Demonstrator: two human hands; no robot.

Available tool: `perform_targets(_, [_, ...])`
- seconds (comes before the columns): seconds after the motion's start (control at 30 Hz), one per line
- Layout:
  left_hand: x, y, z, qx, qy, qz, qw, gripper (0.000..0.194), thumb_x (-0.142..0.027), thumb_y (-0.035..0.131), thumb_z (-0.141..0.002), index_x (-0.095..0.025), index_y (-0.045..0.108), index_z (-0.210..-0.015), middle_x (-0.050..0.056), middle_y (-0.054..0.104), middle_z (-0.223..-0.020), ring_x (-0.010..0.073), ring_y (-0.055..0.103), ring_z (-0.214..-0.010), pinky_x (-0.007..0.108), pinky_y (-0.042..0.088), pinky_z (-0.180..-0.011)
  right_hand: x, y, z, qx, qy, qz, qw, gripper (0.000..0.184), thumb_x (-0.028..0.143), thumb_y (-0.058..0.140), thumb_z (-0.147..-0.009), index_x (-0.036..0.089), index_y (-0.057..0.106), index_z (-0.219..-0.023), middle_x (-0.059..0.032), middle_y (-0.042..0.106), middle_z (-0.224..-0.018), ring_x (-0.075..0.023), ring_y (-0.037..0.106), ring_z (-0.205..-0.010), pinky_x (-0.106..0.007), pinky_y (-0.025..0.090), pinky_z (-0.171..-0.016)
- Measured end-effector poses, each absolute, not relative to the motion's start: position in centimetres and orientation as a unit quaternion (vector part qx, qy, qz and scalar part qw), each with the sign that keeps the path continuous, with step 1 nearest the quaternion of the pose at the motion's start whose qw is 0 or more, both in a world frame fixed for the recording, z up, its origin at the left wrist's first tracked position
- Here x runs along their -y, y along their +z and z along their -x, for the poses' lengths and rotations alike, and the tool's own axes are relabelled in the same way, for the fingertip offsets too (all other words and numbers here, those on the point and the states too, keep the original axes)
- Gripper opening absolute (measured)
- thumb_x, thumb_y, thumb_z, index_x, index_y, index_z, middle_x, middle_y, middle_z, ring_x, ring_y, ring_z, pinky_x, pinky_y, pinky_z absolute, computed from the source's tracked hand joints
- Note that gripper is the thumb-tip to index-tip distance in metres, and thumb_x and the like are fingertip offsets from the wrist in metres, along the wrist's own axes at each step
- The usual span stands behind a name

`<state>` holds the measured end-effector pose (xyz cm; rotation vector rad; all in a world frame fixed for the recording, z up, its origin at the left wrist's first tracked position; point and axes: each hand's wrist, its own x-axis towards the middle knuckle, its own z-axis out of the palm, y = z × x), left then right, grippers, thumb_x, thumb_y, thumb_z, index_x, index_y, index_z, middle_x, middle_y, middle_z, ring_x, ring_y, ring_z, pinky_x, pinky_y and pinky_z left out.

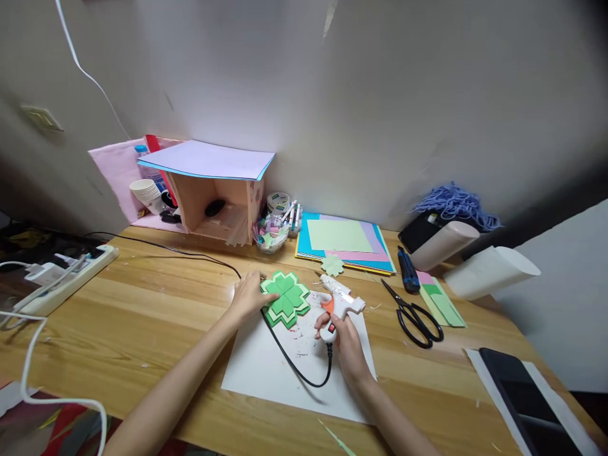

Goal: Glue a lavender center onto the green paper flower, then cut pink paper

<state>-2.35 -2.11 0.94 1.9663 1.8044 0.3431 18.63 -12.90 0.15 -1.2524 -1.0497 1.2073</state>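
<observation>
My left hand [249, 295] grips the left edge of a layered green paper clover [285, 299], its thumb lying on top. My right hand [346, 339] is wrapped round the handle of a white hot glue gun [339, 296] with an orange trigger. The gun's nozzle points up and to the left, just right of the clover. From the handle a black cord loops left across a marked white sheet of paper [299, 386] under both hands. A smaller pale green paper flower [332, 265] lies beyond the gun.
Black scissors [414, 316], a utility knife [408, 271] and green paper strips [441, 301] lie at right. Coloured sheets [342, 235] and a tub of scraps [272, 234] stand at the back, beside a cardboard box [213, 202]. A power strip [61, 285] is at left, a phone [527, 399] at lower right.
</observation>
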Motion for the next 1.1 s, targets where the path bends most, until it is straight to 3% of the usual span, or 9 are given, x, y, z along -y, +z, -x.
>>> perform_targets(0.1, [1.4,1.0,2.0,-0.669,0.134,-0.689,0.244,0.058,-0.047,0.072,-0.051,-0.019,0.057,-0.099,0.008,0.059,-0.103,0.0277,0.051,-0.100,0.032,0.036,-0.079,12.1,-0.6,-19.0,0.464,0.511,0.509,0.515,0.033,0.044,0.037,-0.085,0.017,0.053,-0.074,-0.0043,0.059,-0.075,-0.0160,0.052,-0.066,-0.029,0.041,-0.070])
perform_targets(0.27, [0.8,0.6,2.1,-0.656,0.129,-0.682,0.297,0.044,-0.047,0.071,-0.052,-0.019,0.061,-0.085,0.003,0.063,-0.085,0.0223,0.058,-0.083,0.026,0.039,-0.065,10.8,-1.0,-19.2,0.485,0.539,0.471,0.503,0.033,0.044,0.039,-0.084,0.016,0.055,-0.078,-0.0048,0.060,-0.076,-0.0159,0.052,-0.065,-0.029,0.041,-0.068])
perform_targets(0.5, [1.2,0.8,1.2,-0.642,0.123,-0.701,0.285,0.063,-0.052,0.075,-0.039,-0.020,0.058,-0.090,0.007,0.062,-0.095,0.0302,0.053,-0.098,0.034,0.037,-0.080,10.6,-1.5,-19.2,0.467,0.533,0.464,0.532,0.029,0.041,0.040,-0.084,0.017,0.051,-0.072,-0.0047,0.061,-0.074,-0.0161,0.053,-0.066,-0.029,0.040,-0.066])
perform_targets(0.67, [1.0,0.6,1.0,-0.622,0.167,-0.680,0.350,0.071,-0.045,0.080,-0.034,-0.017,0.056,-0.095,0.010,0.061,-0.103,0.0278,0.056,-0.096,0.032,0.042,-0.079,10.6,-1.9,-19.4,0.463,0.538,0.453,0.540,0.026,0.037,0.039,-0.085,0.017,0.051,-0.073,-0.0036,0.061,-0.071,-0.0162,0.053,-0.067,-0.029,0.040,-0.068])
perform_targets(0.83, [0.7,1.2,1.8,-0.566,0.211,-0.631,0.487,0.049,-0.046,0.074,-0.047,-0.015,0.064,-0.084,0.005,0.068,-0.085,0.0241,0.062,-0.079,0.031,0.047,-0.070,10.4,-1.9,-19.7,0.478,0.516,0.471,0.532,0.032,0.038,0.038,-0.085,0.017,0.053,-0.068,-0.0042,0.060,-0.068,-0.0158,0.051,-0.065,-0.028,0.038,-0.063])
perform_targets(0.93, [0.6,1.9,2.8,-0.552,0.308,-0.530,0.565,0.049,-0.045,0.073,-0.051,-0.011,0.065,-0.086,0.008,0.068,-0.082,0.0232,0.063,-0.074,0.031,0.049,-0.067,10.3,-1.4,-19.8,0.504,0.514,0.472,0.510,0.037,0.039,0.036,-0.086,0.016,0.054,-0.064,-0.0033,0.058,-0.062,-0.0147,0.048,-0.060,-0.027,0.037,-0.062])
perform_targets(1.1, [1.0,1.8,4.9,-0.595,0.425,-0.429,0.530,0.051,-0.047,0.072,-0.054,-0.010,0.062,-0.088,0.008,0.068,-0.081,0.0190,0.062,-0.070,0.027,0.048,-0.064,9.8,0.6,-18.9,0.571,0.502,0.480,0.438,0.044,0.042,0.034,-0.085,0.016,0.055,-0.057,-0.0030,0.055,-0.055,-0.0139,0.045,-0.055,-0.026,0.035,-0.058])
